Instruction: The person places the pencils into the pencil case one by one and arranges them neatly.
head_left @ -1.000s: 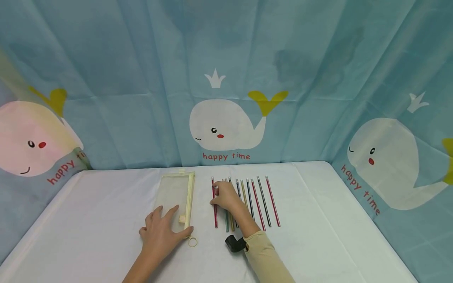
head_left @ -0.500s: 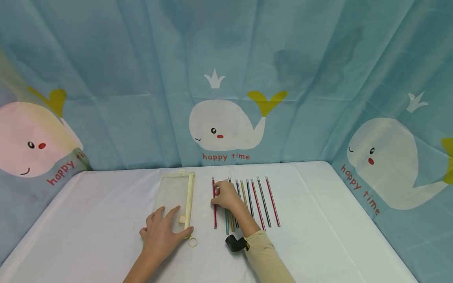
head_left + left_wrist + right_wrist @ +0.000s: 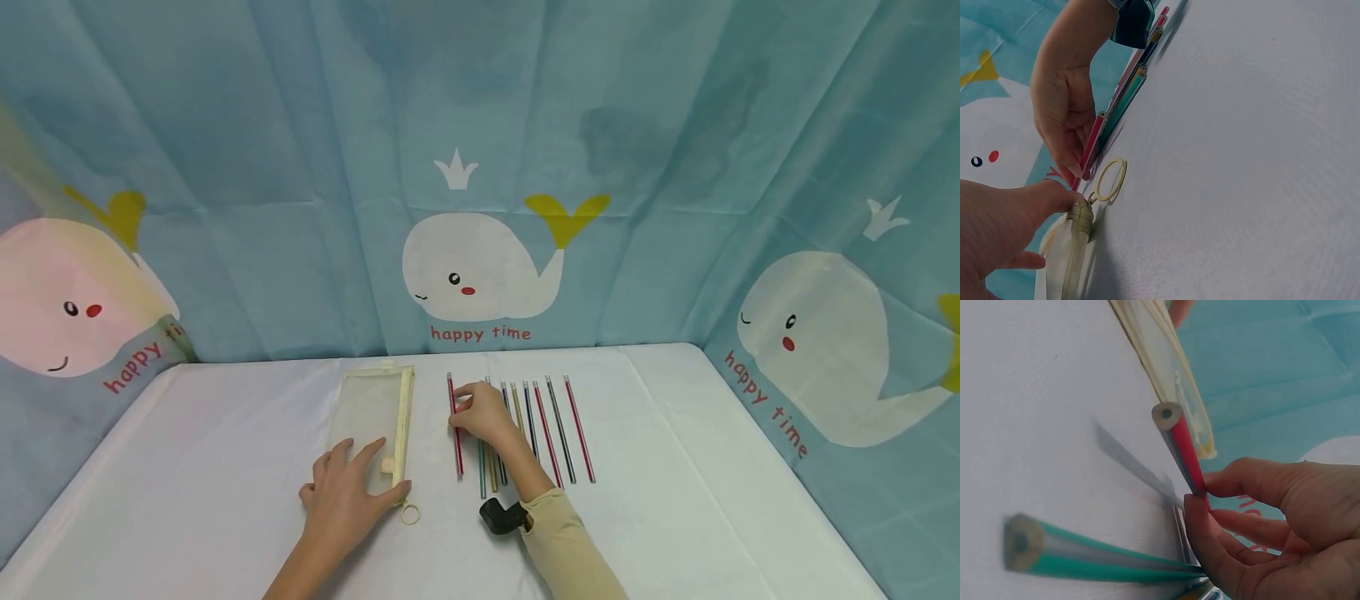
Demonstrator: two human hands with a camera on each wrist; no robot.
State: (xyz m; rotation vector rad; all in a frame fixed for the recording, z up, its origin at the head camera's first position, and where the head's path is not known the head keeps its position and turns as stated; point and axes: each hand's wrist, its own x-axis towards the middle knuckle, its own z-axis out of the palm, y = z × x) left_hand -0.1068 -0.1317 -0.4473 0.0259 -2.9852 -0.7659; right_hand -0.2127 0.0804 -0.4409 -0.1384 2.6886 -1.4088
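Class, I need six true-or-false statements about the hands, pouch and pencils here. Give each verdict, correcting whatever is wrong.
1. The left hand touches the pale yellow pouch. True.
2. The right hand pinches a red pencil. True.
3. In the head view, the pouch lies to the right of the red pencil. False: it lies to the left.
4. The ring is at the pouch's near end. True.
5. The red pencil's end in the right wrist view is sharpened. False: it is flat.
6. Both hands hold the red pencil. False: only the right hand does.

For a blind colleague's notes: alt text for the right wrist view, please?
A right hand pinches an unsharpened red pencil above a white tabletop; an unsharpened green pencil lies nearby, with a translucent cream pouch partly visible beyond.
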